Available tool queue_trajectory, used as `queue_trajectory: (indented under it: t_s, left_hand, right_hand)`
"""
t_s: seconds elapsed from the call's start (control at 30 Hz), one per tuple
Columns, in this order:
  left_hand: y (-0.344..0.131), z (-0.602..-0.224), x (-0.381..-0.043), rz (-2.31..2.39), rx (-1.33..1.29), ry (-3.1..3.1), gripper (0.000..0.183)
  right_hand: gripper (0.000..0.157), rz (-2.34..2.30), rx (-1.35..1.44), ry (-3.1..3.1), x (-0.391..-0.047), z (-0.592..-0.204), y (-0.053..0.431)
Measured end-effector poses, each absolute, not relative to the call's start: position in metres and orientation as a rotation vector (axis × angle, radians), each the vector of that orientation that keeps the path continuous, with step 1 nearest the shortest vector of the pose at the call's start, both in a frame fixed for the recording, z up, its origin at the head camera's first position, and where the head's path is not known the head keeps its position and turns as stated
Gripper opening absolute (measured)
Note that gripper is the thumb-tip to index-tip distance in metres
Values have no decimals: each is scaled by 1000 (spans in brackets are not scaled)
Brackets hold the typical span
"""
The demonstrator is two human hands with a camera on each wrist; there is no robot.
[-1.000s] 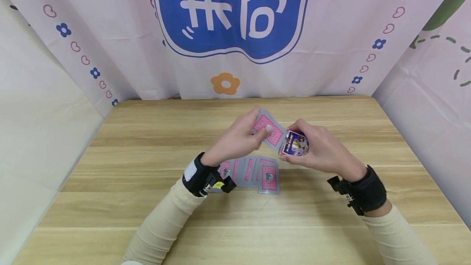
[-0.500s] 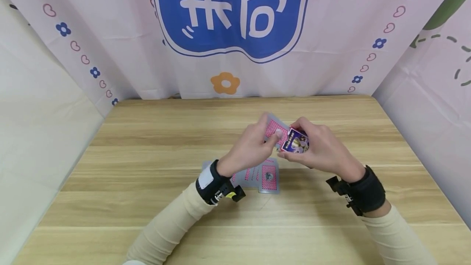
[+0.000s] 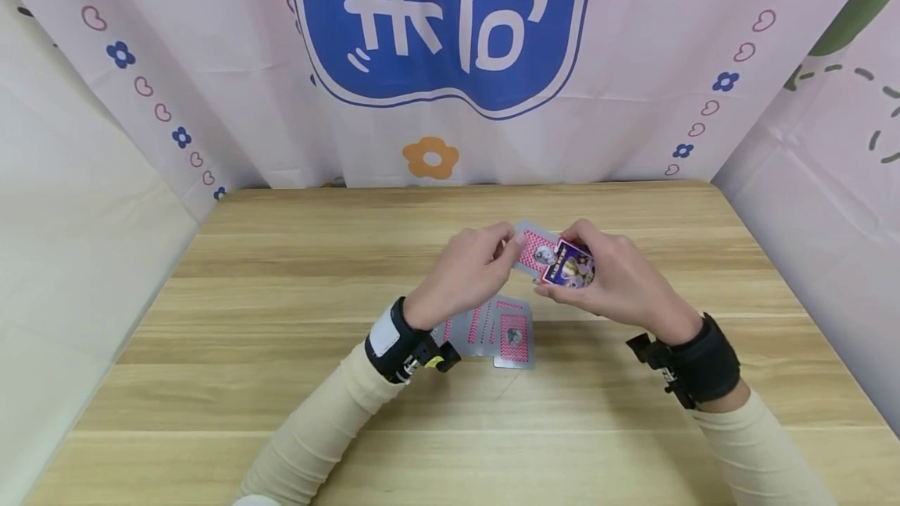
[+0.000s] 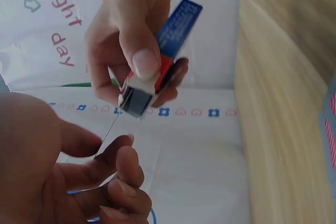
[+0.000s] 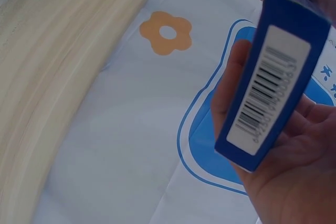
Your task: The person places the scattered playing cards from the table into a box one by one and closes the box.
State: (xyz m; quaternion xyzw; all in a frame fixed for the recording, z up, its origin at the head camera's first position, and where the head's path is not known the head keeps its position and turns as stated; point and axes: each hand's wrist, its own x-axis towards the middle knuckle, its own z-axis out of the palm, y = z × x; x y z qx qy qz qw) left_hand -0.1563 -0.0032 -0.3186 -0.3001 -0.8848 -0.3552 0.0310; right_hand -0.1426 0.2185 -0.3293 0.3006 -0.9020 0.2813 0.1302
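Observation:
In the head view my left hand (image 3: 466, 273) pinches a playing card (image 3: 537, 250) by its outer edge between thumb and fingers. The card has a pink-patterned back with a grey border. Its other end is inside the mouth of a small card box (image 3: 573, 265). My right hand (image 3: 626, 281) grips that box, thumb on one side and fingers on the other. From the left wrist the card shows edge-on as a thin line, running into the box's dark opening. The right wrist view shows the blue barcode side of the box (image 5: 273, 82).
Several playing cards (image 3: 515, 340) lie overlapped, backs up, on the wooden table (image 3: 281, 272) below my hands; my left wrist hides some. A white curtain (image 3: 281, 100) with a blue emblem hangs behind the table. White cloth walls stand at left and right.
My left hand has moved right, bringing the card from the box's mouth partly into it. Its thumb has drawn back to the card's outer edge. The right hand keeps hold of the box.

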Motion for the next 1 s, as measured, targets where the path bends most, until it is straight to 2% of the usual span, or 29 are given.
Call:
queue_trajectory:
  t_s: [0.23, 0.5, 0.63, 1.0]
  left_hand:
    - [-1, -323, -157, -905, -1001, -2770, 32]
    - [-1, -322, -156, -1118, -914, -2734, 13]
    - [-1, -323, -156, -1122, -965, -2702, 9]
    - [2, -328, -157, -1344, -984, -2769, 11]
  right_hand:
    - [62, 825, 931, -2618, -141, -330, 216]
    - [62, 844, 943, -2624, -141, -332, 217]
    - [61, 844, 937, -2626, -142, -333, 217]
    - [56, 869, 1008, -2587, -140, -332, 211]
